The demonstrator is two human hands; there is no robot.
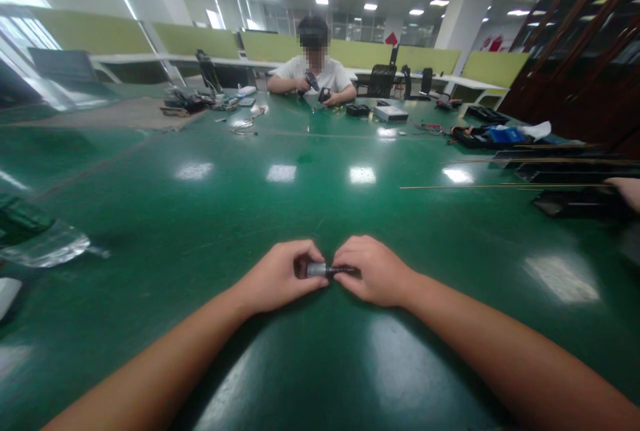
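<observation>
Low over the green table, my two hands meet around a small silver cylinder with a thin dark rod at its right end. Thumb and fingers of my left hand [283, 276] are closed around the silver cylinder [317, 270]. My right hand [373, 271] pinches the dark rod [341, 271] between thumb and fingertips. Cylinder and rod lie in one line, roughly level. Whether they are one piece or two joined parts, I cannot tell. The fingers hide some of both.
A clear plastic bottle [45, 244] lies on the green table [240, 208] at left. Thin rods [450, 186] and dark trays [570, 203] are at right, near another person's hand [627, 191]. Across the table, a person in a white shirt [333, 71] holds dark parts.
</observation>
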